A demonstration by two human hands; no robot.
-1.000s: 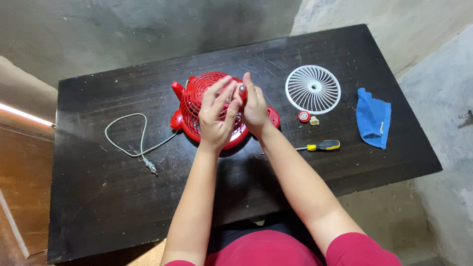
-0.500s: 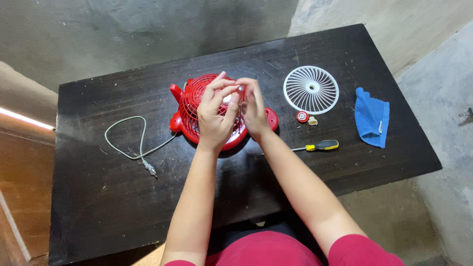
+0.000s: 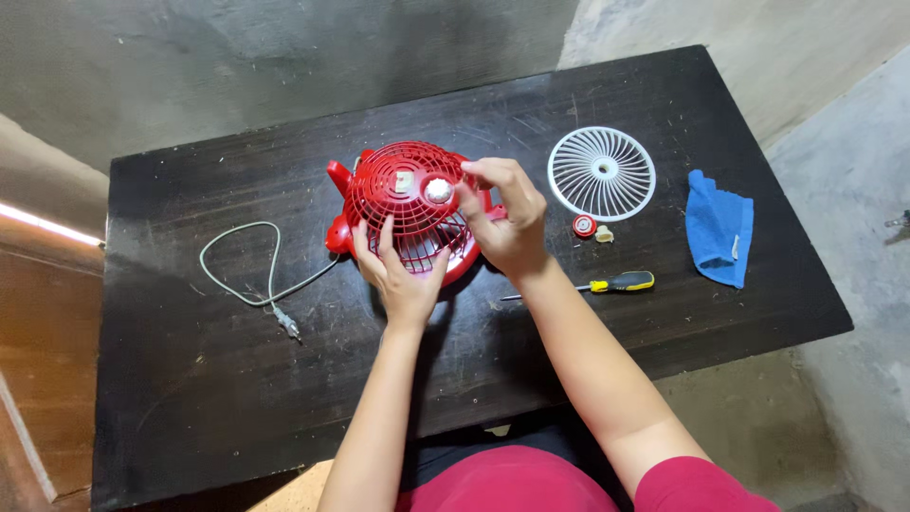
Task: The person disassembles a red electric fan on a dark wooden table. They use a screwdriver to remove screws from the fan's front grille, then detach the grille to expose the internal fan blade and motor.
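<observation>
Two bare forearms reaching up from the bottom edge, left hand (image 3: 403,275) and right hand (image 3: 512,223) without gloves, rings or watch, short crimson-red sleeves at the upper arms, matching red top across the chest, dark garment below it
</observation>
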